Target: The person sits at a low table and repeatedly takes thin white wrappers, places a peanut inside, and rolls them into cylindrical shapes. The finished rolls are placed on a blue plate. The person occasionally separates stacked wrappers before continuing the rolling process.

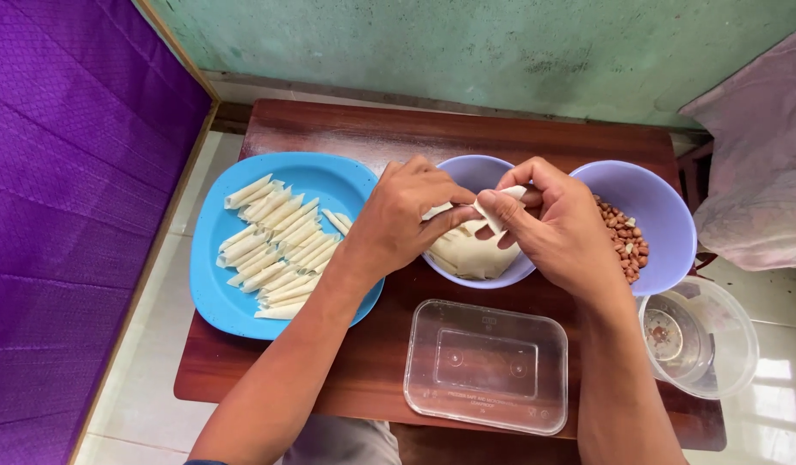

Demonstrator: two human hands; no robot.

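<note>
From above, both hands meet over the lavender bowl of pale pastry sheets (467, 258) on the dark wooden worktop (372, 344). The thin white pastry strip (493, 211) lies slantwise between them. The left hand (398, 215) pinches its near end; the right hand (553, 224) has its grip closed on the upper end.
</note>
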